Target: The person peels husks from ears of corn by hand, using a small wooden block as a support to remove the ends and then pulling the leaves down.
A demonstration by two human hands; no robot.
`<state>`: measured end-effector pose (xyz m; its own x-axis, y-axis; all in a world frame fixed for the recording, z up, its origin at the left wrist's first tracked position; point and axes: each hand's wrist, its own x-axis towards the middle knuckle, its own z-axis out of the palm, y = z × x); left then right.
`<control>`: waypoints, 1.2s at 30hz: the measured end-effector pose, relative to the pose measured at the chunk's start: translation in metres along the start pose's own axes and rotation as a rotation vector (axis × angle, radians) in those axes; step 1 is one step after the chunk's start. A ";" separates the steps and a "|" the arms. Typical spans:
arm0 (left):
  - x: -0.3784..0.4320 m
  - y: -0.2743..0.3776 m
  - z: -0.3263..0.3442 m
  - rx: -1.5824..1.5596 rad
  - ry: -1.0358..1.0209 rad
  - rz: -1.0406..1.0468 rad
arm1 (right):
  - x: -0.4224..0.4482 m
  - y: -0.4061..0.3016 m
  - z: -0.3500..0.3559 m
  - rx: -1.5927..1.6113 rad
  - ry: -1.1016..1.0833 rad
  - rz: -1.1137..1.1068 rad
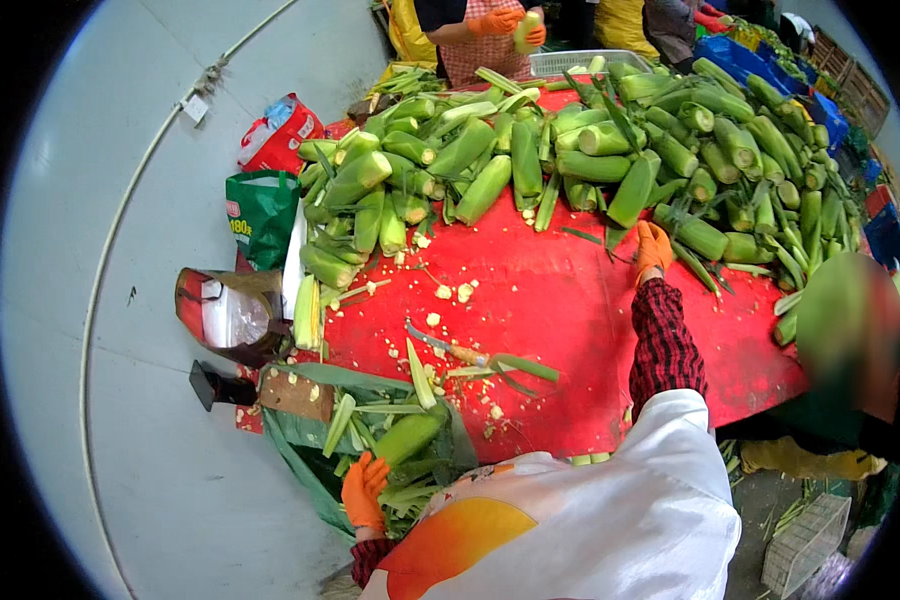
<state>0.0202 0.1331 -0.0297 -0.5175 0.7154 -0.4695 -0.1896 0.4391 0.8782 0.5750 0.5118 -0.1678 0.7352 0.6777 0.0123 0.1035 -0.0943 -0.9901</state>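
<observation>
My right hand [652, 251], in an orange glove, reaches over the table to the front of a pile of corn ears. Its fingertips are beside the lower end of a husked-in green ear [636, 187]; whether they grip it I cannot tell. Low on the left, my left hand [364, 491], also orange-gloved, has its fingers apart at an open green sack [307, 442]. Corn husks [412, 435] and stripped leaves fill the sack beside it. A curved knife [461, 354] with a wooden handle lies on the red tabletop [547, 300] between my hands.
Heaped corn ears [735, 142] line the table's far and right sides. Corn scraps [465, 292] litter the surface. At the left edge stand a green bag [262, 217], a red bag [281, 135] and a brown container [229, 311]. Co-workers' gloved hands [499, 21] work opposite.
</observation>
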 end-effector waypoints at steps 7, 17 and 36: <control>-0.016 0.000 0.014 0.097 0.065 -0.119 | 0.041 -0.040 0.048 -0.380 0.041 0.159; -0.003 0.010 0.039 0.259 -0.093 -0.130 | 0.060 -0.006 0.046 0.311 -0.173 0.139; -0.023 0.199 0.110 0.033 -0.736 0.994 | -0.345 -0.261 0.040 0.209 -1.522 -0.566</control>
<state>0.0863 0.2645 0.1458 0.1698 0.8763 0.4508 0.0442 -0.4638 0.8849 0.2673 0.3315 0.0805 -0.6746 0.6536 0.3433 -0.0654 0.4103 -0.9096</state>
